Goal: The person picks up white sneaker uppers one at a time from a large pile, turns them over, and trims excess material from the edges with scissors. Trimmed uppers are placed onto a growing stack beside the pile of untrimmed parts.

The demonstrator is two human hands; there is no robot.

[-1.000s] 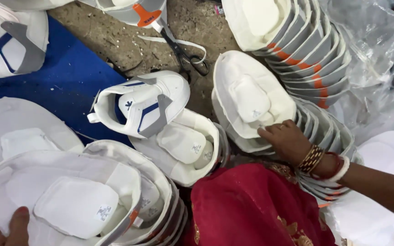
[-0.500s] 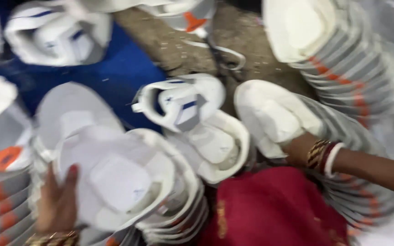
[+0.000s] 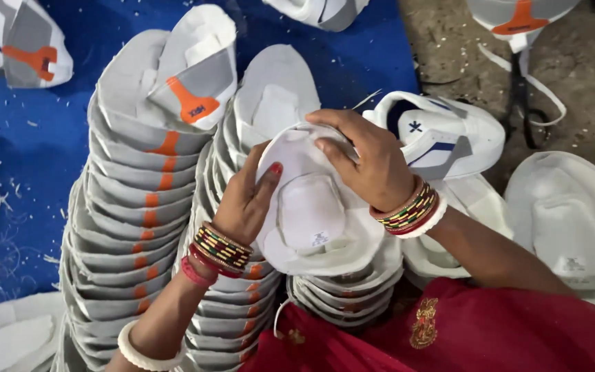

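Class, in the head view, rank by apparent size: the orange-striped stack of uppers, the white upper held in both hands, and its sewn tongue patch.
1. Orange-striped stack
2. Held white upper
3. Tongue patch

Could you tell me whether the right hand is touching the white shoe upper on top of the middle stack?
Touching. The head view shows the right hand lying on the white shoe upper, fingers curled over its top edge.

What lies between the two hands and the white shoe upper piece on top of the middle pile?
Nothing visible does. The left hand and the right hand both rest directly on the white upper piece, the left at its left edge, the right over its top. It lies uppermost on the middle stack, uncovered.
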